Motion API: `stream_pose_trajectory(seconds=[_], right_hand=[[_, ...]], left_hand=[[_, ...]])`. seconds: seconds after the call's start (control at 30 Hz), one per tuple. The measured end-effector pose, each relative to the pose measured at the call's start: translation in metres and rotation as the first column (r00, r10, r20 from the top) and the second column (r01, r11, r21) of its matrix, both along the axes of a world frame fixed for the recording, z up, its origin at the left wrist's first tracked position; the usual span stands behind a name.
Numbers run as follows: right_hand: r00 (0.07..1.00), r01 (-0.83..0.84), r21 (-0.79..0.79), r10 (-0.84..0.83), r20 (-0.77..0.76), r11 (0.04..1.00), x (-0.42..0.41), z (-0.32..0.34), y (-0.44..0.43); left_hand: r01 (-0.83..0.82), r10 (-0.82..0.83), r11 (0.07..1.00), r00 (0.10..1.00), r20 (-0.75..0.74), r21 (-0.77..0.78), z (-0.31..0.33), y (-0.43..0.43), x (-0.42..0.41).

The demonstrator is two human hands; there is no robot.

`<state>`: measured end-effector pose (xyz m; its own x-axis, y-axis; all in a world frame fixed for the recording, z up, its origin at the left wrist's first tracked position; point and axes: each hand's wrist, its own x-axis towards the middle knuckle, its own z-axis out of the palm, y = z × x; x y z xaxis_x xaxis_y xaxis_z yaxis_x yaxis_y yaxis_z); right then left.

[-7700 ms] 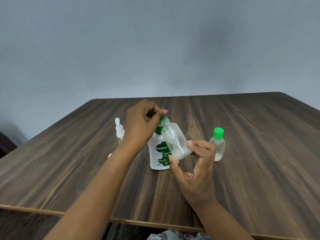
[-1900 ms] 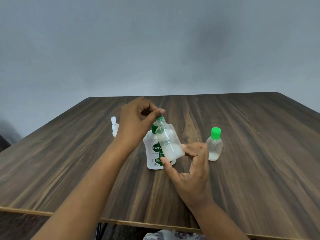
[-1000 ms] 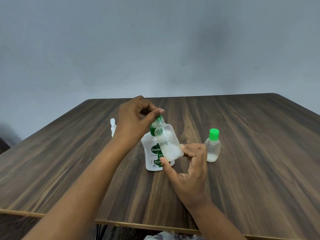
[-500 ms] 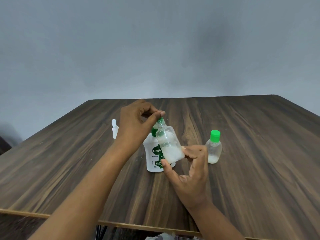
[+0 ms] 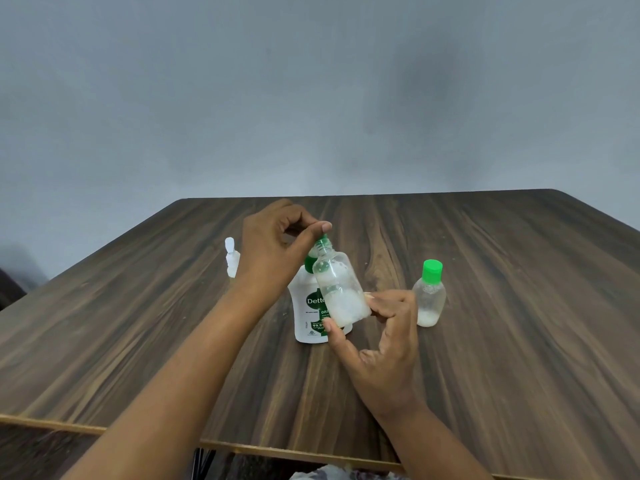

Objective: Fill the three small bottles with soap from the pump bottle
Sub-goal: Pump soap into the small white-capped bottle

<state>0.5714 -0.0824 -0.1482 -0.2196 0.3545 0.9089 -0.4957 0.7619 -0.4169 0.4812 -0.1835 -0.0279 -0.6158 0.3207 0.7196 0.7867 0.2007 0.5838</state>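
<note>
A white pump bottle (image 5: 306, 310) with a green label stands on the table's middle. My left hand (image 5: 273, 251) rests on its green pump head (image 5: 320, 242), fingers closed around it. My right hand (image 5: 377, 341) holds a small clear bottle (image 5: 341, 289) tilted, with its open neck against the pump's nozzle; white soap sits in its lower part. To the right stands a second small bottle (image 5: 429, 294) with a green cap and a little soap at its bottom. A third small bottle (image 5: 231, 258) with a white top stands behind my left wrist, partly hidden.
The dark wooden table (image 5: 519, 341) ends at a light front edge near me. A grey wall rises behind the far edge. A dark shape shows at the far left beyond the table.
Over the earlier frames the soap level in the held bottle has risen. Both hands stay in nearly the same place; the view shifted slightly.
</note>
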Motion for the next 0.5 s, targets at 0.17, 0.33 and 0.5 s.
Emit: stream_pose_trajectory(seconds=[0.17, 0.33, 0.5], right_hand=[[1.0, -0.014, -0.019, 0.014, -0.006, 1.0, -0.001, 0.002, 0.0], [1.0, -0.006, -0.012, 0.006, -0.005, 1.0, -0.001, 0.001, 0.0], [1.0, -0.005, -0.004, 0.005, -0.001, 1.0, 0.0, 0.0, 0.0]], left_hand=[[-0.005, 0.003, 0.996, 1.0, -0.029, -0.088, 0.012, -0.001, -0.002], [0.015, -0.014, 1.0, 0.999, 0.043, -0.015, 0.002, 0.001, -0.002], [0.018, -0.018, 1.0, 0.999, 0.04, 0.003, -0.002, 0.002, -0.001]])
